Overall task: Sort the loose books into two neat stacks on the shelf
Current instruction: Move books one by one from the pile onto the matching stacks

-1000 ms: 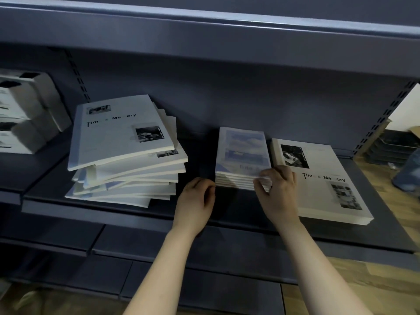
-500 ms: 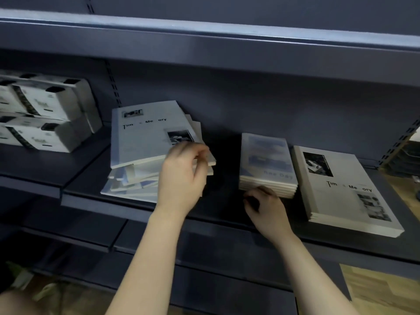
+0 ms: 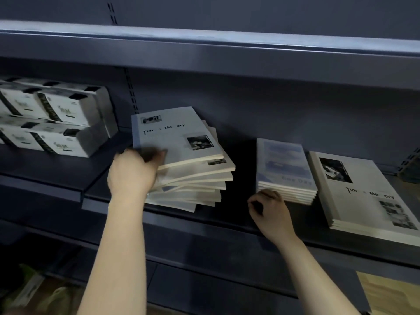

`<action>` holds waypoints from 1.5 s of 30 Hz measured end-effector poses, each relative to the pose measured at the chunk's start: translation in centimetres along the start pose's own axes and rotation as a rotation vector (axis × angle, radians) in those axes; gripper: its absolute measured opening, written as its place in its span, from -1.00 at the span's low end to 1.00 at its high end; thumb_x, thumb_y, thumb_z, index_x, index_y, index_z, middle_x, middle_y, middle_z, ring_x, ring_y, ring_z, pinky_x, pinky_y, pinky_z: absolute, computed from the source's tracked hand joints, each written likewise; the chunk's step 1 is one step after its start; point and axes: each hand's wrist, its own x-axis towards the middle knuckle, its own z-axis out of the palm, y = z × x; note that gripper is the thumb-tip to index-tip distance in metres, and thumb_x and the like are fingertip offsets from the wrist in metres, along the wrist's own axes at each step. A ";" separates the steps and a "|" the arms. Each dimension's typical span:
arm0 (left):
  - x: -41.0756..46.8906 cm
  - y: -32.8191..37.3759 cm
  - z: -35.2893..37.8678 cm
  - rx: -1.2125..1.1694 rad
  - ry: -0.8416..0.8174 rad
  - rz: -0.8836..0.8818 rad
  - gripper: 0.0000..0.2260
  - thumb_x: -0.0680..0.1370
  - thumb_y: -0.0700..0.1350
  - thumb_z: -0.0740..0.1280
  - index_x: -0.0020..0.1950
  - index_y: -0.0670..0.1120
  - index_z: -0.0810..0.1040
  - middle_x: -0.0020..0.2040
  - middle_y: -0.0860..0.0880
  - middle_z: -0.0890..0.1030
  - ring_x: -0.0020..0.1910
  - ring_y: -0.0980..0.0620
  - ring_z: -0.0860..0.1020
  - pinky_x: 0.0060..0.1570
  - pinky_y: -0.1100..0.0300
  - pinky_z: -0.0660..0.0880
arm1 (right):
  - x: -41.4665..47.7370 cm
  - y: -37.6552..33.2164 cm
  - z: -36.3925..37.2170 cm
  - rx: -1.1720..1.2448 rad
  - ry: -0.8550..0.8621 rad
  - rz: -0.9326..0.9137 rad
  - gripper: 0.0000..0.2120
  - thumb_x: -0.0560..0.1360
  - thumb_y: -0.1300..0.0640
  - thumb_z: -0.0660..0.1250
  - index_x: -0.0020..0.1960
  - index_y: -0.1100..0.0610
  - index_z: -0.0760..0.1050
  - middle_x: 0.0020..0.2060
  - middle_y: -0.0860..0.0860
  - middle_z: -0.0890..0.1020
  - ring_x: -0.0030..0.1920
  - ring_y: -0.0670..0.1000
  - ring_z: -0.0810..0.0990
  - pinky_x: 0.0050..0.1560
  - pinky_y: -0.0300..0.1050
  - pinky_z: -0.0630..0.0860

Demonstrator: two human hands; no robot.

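A messy, fanned pile of white books (image 3: 195, 178) lies on the dark shelf (image 3: 227, 214) left of centre. Its top book (image 3: 172, 137) reads "Time & Memory". My left hand (image 3: 134, 171) grips the near left corner of that top book, thumb on the cover. To the right stands a neat stack of smaller blue-covered books (image 3: 284, 169), and beside it a neat stack of large "Time & Memory" books (image 3: 363, 192). My right hand (image 3: 270, 210) rests on the shelf just in front of the blue stack, fingers curled, holding nothing.
White boxed packs (image 3: 54, 119) are stacked on the neighbouring shelf at the left. An upper shelf (image 3: 227, 53) overhangs the books. Lower shelves run below, and wooden floor (image 3: 391, 292) shows at the bottom right.
My left hand has moved left from the gap between the piles to the top book's near corner and taken hold of it. My right hand has come off the blue stack's front edge.
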 end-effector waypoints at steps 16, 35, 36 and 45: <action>-1.9 3.4 -1.0 -0.655 -0.017 0.063 -0.87 0.62 -0.16 0.07 0.16 -0.06 0.30 -0.07 -0.17 0.57 -0.48 -0.18 0.62 -0.53 0.12 0.53 | -0.5 0.3 -0.5 0.056 -0.027 0.004 -0.90 0.48 0.18 0.35 -0.03 0.05 0.60 -0.06 -0.06 0.53 0.05 -0.06 0.43 0.01 -0.24 0.31; -12.1 10.4 7.3 -1.032 -0.344 0.195 -0.88 0.67 -0.09 0.07 0.19 -0.04 0.27 -0.12 -0.16 0.58 -0.52 -0.08 0.55 -0.60 0.22 0.44 | -1.5 1.4 -9.6 1.011 0.306 0.515 -0.74 0.65 0.12 0.12 -0.08 0.05 0.55 -0.27 -0.08 0.67 -0.22 -0.04 0.67 -0.28 -0.15 0.62; -12.7 10.8 8.0 -1.049 -0.373 0.192 -0.88 0.67 -0.08 0.07 0.19 -0.02 0.27 -0.11 -0.16 0.59 -0.51 -0.08 0.56 -0.60 0.22 0.43 | -1.6 1.9 -10.1 1.034 0.329 0.533 -0.77 0.64 0.11 0.15 -0.07 0.07 0.56 -0.24 -0.07 0.66 -0.18 -0.05 0.65 -0.27 -0.12 0.63; -16.7 14.0 12.5 -1.096 -0.629 0.186 -0.84 0.67 -0.05 0.07 0.24 -0.01 0.27 -0.02 -0.09 0.62 -0.43 -0.12 0.61 -0.60 0.25 0.38 | -3.9 7.8 -12.6 1.048 0.396 0.623 -0.87 0.52 0.21 0.34 0.06 0.11 0.52 -0.09 0.12 0.68 -0.04 0.15 0.64 -0.05 0.13 0.58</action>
